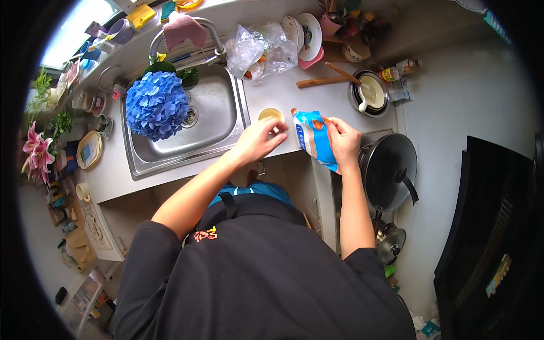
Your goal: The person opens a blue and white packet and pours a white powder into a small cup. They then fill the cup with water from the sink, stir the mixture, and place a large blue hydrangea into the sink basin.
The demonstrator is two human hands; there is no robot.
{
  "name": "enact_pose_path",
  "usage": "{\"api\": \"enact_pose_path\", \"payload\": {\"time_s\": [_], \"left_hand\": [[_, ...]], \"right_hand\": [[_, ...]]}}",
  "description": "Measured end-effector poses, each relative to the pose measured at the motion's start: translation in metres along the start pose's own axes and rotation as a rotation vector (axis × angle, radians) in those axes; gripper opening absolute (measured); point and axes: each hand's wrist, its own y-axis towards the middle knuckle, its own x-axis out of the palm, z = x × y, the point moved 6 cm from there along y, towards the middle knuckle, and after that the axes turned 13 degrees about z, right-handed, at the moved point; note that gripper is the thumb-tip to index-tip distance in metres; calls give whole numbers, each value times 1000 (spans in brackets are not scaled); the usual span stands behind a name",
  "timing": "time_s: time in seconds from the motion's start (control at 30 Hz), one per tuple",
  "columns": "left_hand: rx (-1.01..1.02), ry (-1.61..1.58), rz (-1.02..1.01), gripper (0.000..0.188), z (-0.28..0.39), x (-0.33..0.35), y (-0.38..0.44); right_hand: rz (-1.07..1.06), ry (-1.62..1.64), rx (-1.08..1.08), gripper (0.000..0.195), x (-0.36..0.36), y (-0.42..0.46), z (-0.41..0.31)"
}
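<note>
My right hand (pixel 345 142) grips a blue and white plastic food packet (pixel 316 136) by its upper right edge, above the front of the counter. The packet bears printed writing, and its contents are hidden. My left hand (pixel 263 140) holds nothing that I can see; its thumb and fingers are apart, just in front of a small pale yellow cup (pixel 271 114). That cup stands on the white counter (pixel 276 95), partly covered by the left fingers. A narrow gap separates the left hand from the packet.
Left of the hands is a steel sink (pixel 214 100) with a blue hydrangea (pixel 157 106) over it. Clear plastic bags (pixel 263 49) lie behind. Steel bowls with a cream-coloured bowl (pixel 373 91) and a wooden rolling pin (pixel 323 81) are at the back right. A lidded pan (pixel 389 172) stands right.
</note>
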Motion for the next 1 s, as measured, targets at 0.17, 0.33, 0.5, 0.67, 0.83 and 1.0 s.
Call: {"api": "enact_pose_path", "payload": {"time_s": [0.17,0.33,0.5,0.67,0.83,1.0], "left_hand": [[37,-152,-63,46,-8,48,70],[-272,-414,-390,50,-49,101,100],[-244,-350,-384,27,-70,118,116],[-303,-374,-314,27,-77,127,117],[-324,-504,-351,28,-75,132,117],[-301,-463,-436,31,-72,129,118]], "right_hand": [[-82,4,114,14,18,12,24],[-133,108,222,17,20,22,39],[-125,103,345,25,15,26,83],[-234,-67,315,28,13,21,79],[-326,-234,297,24,6,30,70],[-268,-307,242,28,2,29,71]]}}
